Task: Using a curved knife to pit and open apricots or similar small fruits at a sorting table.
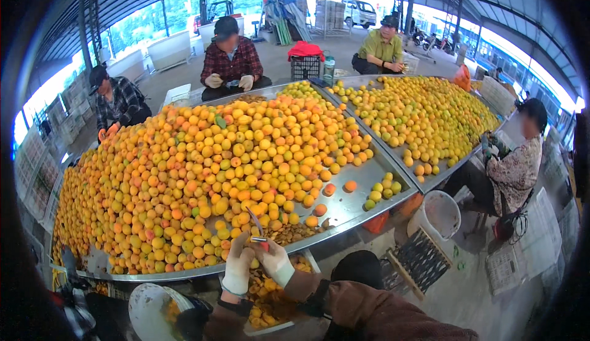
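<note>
Two gloved hands meet over the near edge of a metal table (pixel 359 178), just in front of a great heap of apricots (pixel 209 175). The right hand (pixel 278 263) has its fingers curled round the red handle of a knife (pixel 259 239), whose thin curved blade points up toward the heap. The left hand (pixel 237 270) has its fingers bent in close beside the knife; a bit of yellow shows there, but I cannot tell whether they pinch a fruit. Below the hands, a pale crate (pixel 312 261) holds cut apricots (pixel 267 295). Brown bits (pixel 298 233) lie along the near rim of the table, and a few greenish fruits (pixel 385 190) sit apart from the heap at its right. Beyond a metal divider, more yellow fruit (pixel 424 116) is spread out. A white bucket (pixel 442 215) and a woven stool (pixel 419 261) stand on the floor to the right. Around the tables sit co-workers, one in red plaid (pixel 230 61), one in dark plaid (pixel 120 102), one in yellow-green (pixel 381 47) and one in a patterned top (pixel 516 169).
</note>
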The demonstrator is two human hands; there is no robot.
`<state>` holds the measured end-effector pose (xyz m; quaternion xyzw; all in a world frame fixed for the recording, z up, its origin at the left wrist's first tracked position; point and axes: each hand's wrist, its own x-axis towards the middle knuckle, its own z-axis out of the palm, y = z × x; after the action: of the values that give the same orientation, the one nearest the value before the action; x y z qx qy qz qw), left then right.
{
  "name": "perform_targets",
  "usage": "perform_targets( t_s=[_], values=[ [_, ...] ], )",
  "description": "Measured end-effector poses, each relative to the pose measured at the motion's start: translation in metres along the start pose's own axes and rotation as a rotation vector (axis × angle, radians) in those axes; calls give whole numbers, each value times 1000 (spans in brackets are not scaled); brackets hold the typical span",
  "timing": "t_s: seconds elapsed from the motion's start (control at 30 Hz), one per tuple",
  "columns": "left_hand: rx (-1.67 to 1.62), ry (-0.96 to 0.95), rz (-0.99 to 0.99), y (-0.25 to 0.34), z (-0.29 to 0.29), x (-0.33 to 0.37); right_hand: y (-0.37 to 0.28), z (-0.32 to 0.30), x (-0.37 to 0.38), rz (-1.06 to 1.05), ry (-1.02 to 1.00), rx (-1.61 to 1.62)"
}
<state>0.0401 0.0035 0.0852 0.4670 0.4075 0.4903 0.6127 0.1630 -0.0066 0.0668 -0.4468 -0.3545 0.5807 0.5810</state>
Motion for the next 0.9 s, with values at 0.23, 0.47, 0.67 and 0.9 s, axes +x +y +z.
perform_targets(
  t_s=[0.23,0.47,0.67,0.9],
  values=[
    [122,163,82,-7,6,-1,0,11,3,1,181,40],
    [992,140,526,-6,12,-8,-3,9,2,-111,237,-141],
    [930,133,322,-30,-5,0,-3,8,0,-96,223,-329],
    [207,251,137,-58,-10,8,-3,13,1,-77,209,-534]
  ],
)
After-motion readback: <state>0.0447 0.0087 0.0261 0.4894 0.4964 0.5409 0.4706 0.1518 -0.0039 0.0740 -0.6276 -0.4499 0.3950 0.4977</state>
